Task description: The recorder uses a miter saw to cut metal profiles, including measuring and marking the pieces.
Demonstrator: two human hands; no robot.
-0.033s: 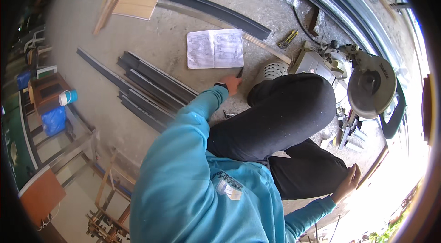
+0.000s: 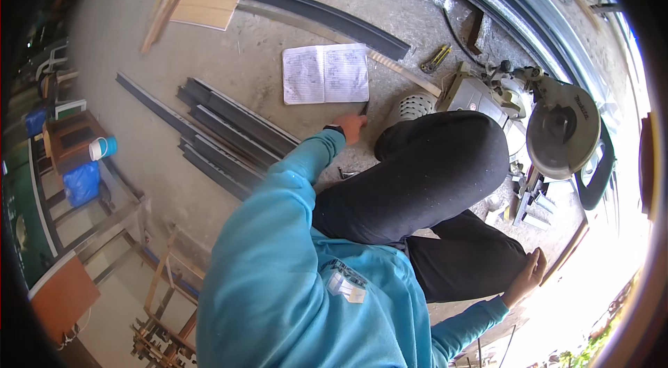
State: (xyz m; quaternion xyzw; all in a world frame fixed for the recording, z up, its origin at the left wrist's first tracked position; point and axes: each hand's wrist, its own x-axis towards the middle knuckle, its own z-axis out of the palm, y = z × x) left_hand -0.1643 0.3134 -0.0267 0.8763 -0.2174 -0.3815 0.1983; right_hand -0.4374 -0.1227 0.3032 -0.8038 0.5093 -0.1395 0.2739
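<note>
Notebook point(image 2: 325, 74) just beyond left hand point(image 2: 350, 126) (open)

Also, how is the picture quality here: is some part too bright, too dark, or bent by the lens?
Head view: the lower right corner is washed out white by daylight, so the right hand sits against glare; a black rim darkens the edges; the fisheye bends the long metal rails at upper right into arcs; the middle is sharp, with the left hand holding a pencil beside the open notebook clearly shown.
</note>
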